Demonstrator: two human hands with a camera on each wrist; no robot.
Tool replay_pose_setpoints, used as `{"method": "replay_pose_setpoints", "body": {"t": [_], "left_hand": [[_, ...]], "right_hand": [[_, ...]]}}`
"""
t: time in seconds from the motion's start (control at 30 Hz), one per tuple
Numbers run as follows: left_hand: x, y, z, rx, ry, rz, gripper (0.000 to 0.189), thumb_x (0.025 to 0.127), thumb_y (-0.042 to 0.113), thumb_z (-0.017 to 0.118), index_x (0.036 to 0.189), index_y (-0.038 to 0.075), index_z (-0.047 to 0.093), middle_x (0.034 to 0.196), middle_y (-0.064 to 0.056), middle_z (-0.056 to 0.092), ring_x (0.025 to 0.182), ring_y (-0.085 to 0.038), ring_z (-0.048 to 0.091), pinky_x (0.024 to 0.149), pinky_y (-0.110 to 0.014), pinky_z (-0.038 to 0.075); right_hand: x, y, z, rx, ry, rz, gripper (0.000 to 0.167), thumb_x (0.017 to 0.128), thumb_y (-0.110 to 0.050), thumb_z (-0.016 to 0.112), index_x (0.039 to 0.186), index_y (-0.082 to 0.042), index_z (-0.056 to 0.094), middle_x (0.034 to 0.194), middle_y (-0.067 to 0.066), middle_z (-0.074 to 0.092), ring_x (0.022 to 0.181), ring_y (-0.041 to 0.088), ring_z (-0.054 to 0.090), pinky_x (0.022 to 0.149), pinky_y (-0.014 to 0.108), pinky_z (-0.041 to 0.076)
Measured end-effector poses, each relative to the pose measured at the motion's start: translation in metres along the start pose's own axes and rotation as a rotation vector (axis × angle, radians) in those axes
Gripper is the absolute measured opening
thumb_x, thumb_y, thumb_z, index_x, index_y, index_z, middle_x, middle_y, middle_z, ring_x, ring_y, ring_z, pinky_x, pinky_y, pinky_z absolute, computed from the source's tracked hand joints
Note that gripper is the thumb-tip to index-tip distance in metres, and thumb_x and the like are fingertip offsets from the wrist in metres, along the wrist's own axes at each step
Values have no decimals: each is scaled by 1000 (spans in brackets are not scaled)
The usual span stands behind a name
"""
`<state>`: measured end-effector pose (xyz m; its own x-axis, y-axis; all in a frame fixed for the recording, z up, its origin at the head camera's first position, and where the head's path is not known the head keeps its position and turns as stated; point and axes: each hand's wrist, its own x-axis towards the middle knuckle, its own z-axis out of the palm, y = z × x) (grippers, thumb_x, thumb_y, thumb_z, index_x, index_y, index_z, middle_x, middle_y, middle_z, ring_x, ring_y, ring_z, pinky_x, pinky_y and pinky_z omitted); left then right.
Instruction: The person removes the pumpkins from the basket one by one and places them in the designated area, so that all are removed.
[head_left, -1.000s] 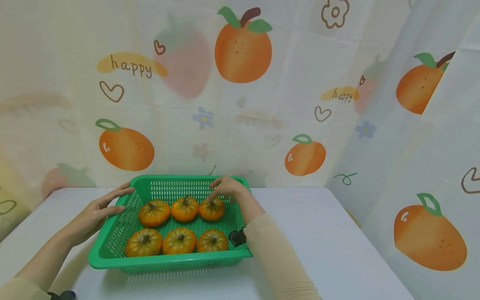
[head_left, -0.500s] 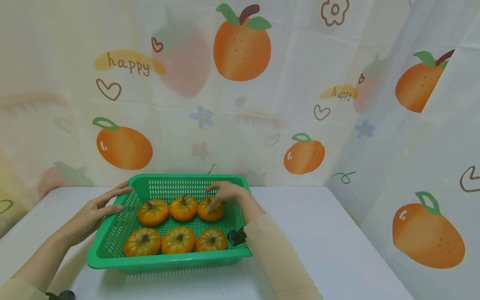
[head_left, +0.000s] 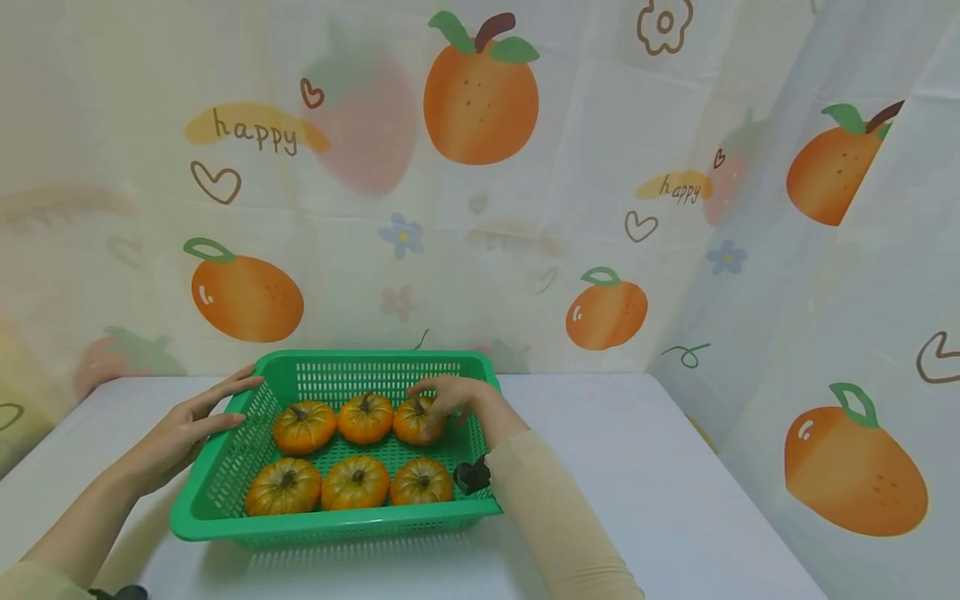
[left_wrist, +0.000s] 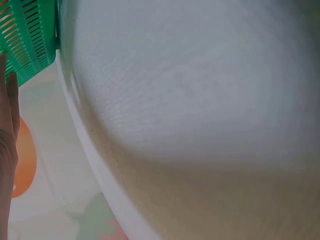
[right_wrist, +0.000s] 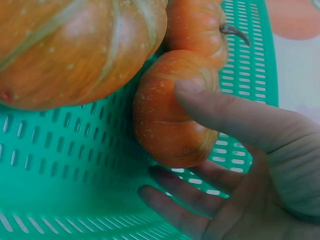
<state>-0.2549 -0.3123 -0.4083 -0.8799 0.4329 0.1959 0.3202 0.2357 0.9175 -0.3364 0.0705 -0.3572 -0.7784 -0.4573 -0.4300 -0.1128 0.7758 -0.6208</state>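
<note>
Several small orange pumpkins stand in two rows in a green plastic basket (head_left: pixel 337 523). At the back right of the basket my right hand (head_left: pixel 452 400) holds one pumpkin (right_wrist: pixel 167 125). In the right wrist view its thumb (right_wrist: pixel 220 110) lies against the near side, while the other fingers reach round and below. My left hand (head_left: pixel 180 429) rests on the basket's left rim with fingers nearly straight, fingertips over the edge. Beside the held pumpkin sits the middle back pumpkin (head_left: pixel 365 419); in front is the front right pumpkin (head_left: pixel 422 483).
Basket walls surround the pumpkins on all sides. The basket stands on a white table (head_left: pixel 585 467), near a patterned curtain (head_left: pixel 480 250) at the back. Another curtain panel (head_left: pixel 862 317) runs along the right side of the table.
My right thumb and fingers have moved lower and closer round the back right pumpkin. The left hand stays on the rim. The head view has shifted slightly.
</note>
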Motion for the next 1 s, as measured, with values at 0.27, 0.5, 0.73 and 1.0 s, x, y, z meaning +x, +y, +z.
{"method": "replay_pose_setpoints", "body": {"t": [0.27, 0.5, 0.73, 1.0], "left_hand": [[0, -1, 0, -7, -7, 1, 54, 105, 8, 40, 156, 6, 25, 167, 21, 4, 123, 29, 30, 88, -15, 52], [1, 0, -1, -4, -6, 2, 54, 105, 8, 40, 156, 7, 25, 167, 22, 4, 122, 27, 35, 87, -18, 54], [1, -1, -1, 1, -6, 2, 53, 105, 8, 40, 156, 7, 25, 167, 22, 3, 122, 28, 33, 87, -16, 53], [1, -1, -1, -4, -5, -6, 54, 105, 9, 40, 157, 8, 25, 166, 24, 4, 121, 29, 33, 87, -16, 54]], "right_hand": [[2, 1, 1, -23, -11, 0, 76, 79, -3, 79, 145, -25, 49, 157, 13, 35, 127, 35, 54, 94, 52, 53], [3, 2, 0, -24, -24, -3, 75, 78, -1, 80, 143, -22, 48, 156, 13, 36, 131, 34, 51, 94, 49, 54], [4, 2, 0, -13, -36, -1, 73, 79, 0, 79, 142, -19, 47, 157, 14, 33, 122, 30, 57, 94, 45, 55], [3, 1, -1, -7, -35, -11, 73, 79, 2, 79, 142, -18, 48, 157, 15, 34, 111, 26, 61, 91, 42, 56]]}}
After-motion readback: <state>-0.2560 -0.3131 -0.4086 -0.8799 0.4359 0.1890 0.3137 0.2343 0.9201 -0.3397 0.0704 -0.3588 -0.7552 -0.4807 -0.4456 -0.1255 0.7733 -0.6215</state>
